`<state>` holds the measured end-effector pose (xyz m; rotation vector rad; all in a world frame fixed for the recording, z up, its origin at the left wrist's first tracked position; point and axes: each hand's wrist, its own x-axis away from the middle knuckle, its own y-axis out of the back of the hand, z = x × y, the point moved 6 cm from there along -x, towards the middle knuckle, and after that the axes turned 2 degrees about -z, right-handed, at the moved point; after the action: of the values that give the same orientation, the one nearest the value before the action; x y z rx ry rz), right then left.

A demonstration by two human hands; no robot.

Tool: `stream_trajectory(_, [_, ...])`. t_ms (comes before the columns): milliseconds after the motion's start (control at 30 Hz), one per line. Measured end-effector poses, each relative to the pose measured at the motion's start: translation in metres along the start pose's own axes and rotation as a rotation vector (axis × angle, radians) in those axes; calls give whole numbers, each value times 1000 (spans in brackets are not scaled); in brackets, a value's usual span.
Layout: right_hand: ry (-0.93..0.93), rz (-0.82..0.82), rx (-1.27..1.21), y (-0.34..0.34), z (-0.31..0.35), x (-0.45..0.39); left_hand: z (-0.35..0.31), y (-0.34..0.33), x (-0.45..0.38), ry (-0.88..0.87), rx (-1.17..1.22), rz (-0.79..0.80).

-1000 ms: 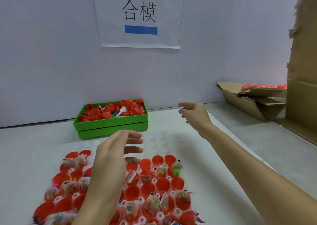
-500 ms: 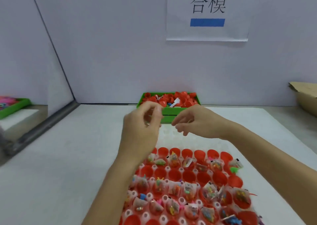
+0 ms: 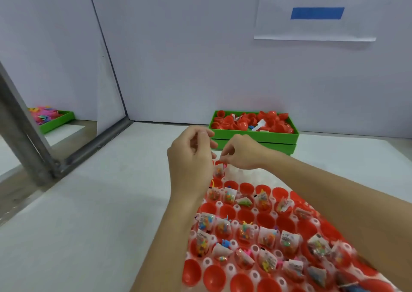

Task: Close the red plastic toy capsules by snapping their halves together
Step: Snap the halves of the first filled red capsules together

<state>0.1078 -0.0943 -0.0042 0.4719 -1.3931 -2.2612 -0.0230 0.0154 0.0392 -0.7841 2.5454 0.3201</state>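
Red everywhere: the open capsule halves (image 3: 245, 217) are bright red, sitting in a translucent white holder tray (image 3: 234, 245), and lots hold clear toy packets (image 3: 223, 227) with multicolour bits inside. The bin (image 3: 256, 136) at the back is green, full of more red halves. Wall sign (image 3: 316, 10) is white with black characters and a blue bar. Far left, another green tray (image 3: 56, 121) of pink stuff.

I'm looking at a small factory assembly station, toy packing. White partition walls are boxing in a white bench (image 3: 93, 213). A paper sign (image 3: 316, 10) with Chinese characters is hanging at 1 o'clock. A green bin (image 3: 254, 136) of red capsule halves is sitting at 12, a white holding tray (image 3: 245, 173) at 5.
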Motion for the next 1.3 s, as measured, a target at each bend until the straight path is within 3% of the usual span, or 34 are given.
stream_trajectory(267, [-89, 0, -44, 2, -2, -8, 6, -3, -2, 5, -40, 50])
stream_trajectory(767, [-254, -227, -164, 66, -23, 53, 13, -32, 16, 57, -384, 320])
stream_trajectory(1067, [-223, -365, -134, 77, -25, 127, -11, -61, 46, -33, -314, 428])
stream_trajectory(1300, [-179, -541, -250, 70, -46, 171, -12, -76, 65, -16, -224, 516])
